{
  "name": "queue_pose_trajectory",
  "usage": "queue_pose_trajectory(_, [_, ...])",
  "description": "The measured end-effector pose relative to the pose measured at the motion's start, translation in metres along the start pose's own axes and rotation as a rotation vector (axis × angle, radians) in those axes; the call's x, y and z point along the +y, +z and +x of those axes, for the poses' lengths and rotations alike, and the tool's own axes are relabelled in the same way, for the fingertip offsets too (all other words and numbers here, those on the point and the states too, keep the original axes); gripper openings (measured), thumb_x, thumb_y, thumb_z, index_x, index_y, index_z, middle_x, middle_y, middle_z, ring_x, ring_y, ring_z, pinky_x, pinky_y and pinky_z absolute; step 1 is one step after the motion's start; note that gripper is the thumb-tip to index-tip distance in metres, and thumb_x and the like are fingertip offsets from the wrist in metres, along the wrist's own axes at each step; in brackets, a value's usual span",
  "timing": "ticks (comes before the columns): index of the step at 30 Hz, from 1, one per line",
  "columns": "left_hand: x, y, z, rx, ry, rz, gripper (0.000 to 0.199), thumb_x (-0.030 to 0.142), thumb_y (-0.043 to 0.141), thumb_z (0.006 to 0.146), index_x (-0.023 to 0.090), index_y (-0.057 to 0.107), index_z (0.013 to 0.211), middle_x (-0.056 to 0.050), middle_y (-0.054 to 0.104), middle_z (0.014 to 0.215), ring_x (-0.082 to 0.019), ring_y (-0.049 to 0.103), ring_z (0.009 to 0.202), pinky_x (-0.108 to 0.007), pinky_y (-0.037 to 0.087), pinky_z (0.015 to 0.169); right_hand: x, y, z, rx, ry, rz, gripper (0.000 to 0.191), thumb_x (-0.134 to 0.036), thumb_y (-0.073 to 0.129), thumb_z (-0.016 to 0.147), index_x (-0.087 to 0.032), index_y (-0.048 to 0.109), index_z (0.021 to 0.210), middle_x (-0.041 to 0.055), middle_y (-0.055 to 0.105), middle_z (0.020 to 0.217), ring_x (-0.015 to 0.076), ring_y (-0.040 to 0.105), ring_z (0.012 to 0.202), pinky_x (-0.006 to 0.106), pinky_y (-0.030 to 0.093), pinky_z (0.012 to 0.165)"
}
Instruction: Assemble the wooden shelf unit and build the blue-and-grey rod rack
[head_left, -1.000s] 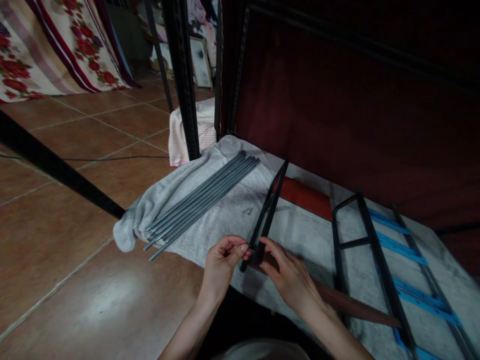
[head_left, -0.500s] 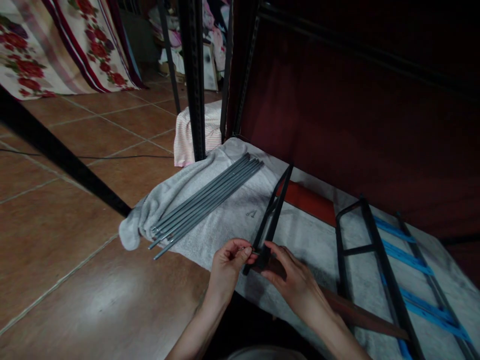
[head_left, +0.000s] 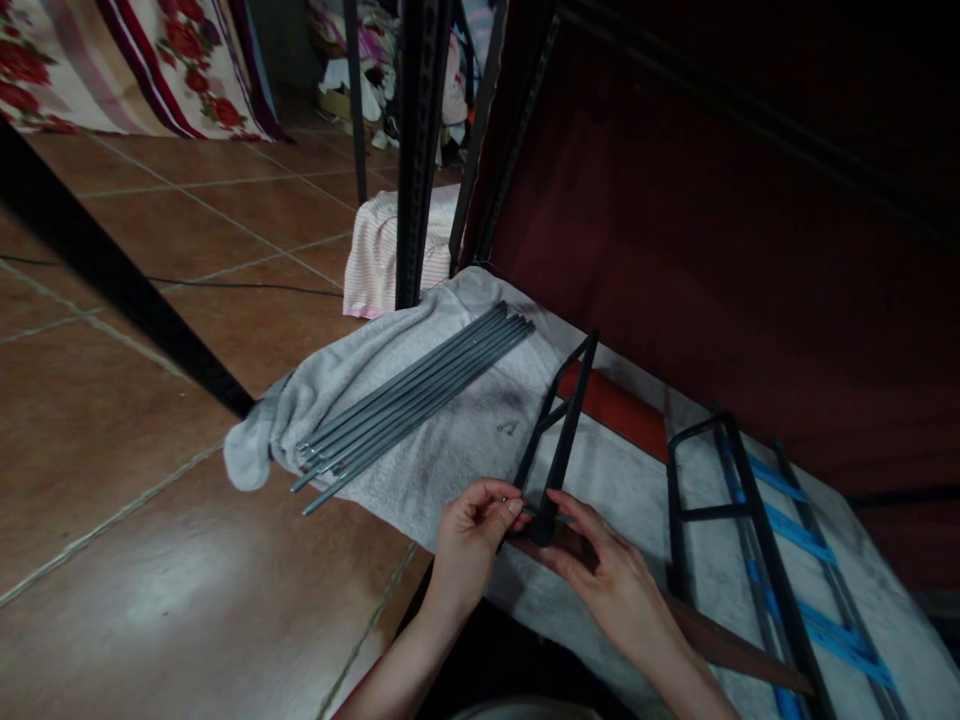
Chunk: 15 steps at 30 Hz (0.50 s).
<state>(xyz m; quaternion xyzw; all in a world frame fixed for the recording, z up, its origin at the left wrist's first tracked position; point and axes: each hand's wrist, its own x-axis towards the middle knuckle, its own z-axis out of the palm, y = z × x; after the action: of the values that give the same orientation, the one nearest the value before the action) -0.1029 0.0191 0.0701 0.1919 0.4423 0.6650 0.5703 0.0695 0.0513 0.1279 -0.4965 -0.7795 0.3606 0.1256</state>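
Note:
My left hand (head_left: 480, 535) pinches a small screw (head_left: 508, 500) between thumb and fingertips, close to the near end of a black metal frame (head_left: 571, 430). Most of the screw is hidden by the fingers. From the other side, my right hand (head_left: 600, 560) holds the near end of that frame, index finger and thumb on either side of the bar. The frame is narrow, with a short crossbar between its two long bars. Loose screws (head_left: 506, 428) lie on the grey cloth (head_left: 465, 460) to the left of it.
Several grey metal rods (head_left: 420, 390) lie bundled on the cloth. To the right are another black frame (head_left: 757, 520), blue slats (head_left: 795, 535) and a brown bar (head_left: 739, 640). An orange-red piece (head_left: 622, 405) lies behind. Black posts (head_left: 416, 150) and a dark red panel (head_left: 675, 230) surround the surface.
The camera view has shifted slightly. Both hands stay at the near end of the black frame, the left still pinching the screw and the right still holding the bar.

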Motion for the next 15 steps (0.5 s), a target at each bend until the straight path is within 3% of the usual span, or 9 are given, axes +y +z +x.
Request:
queue_pose_trajectory(10, [0.0019, -0.0011, 0.0039, -0.03, -0.01, -0.048, 0.022, 0.034, 0.081, 0.073, 0.018, 0.07, 0.083, -0.001, 0.07, 0.07, -0.014, 0.066, 0.066, -0.023, 0.052, 0.064, -0.0048, 0.0027, 0.0, 0.027, 0.003, -0.049, 0.051, -0.034, 0.061, 0.093, -0.033, 0.053, 0.144, 0.0037, 0.066, 0.136, 0.0227, 0.064, 0.124, 0.042, 0.053, 0.105])
queue_pose_trajectory(15, [-0.0003, 0.0007, 0.0041, -0.041, 0.051, 0.028, 0.014, 0.029, 0.079, 0.074, 0.019, 0.072, 0.082, -0.002, 0.069, 0.071, -0.014, 0.063, 0.066, -0.023, 0.049, 0.064, -0.0056, 0.003, -0.0001, 0.034, 0.015, -0.057, 0.051, -0.035, 0.061, 0.092, -0.034, 0.053, 0.143, 0.0029, 0.067, 0.135, 0.0232, 0.064, 0.123, 0.042, 0.054, 0.104])
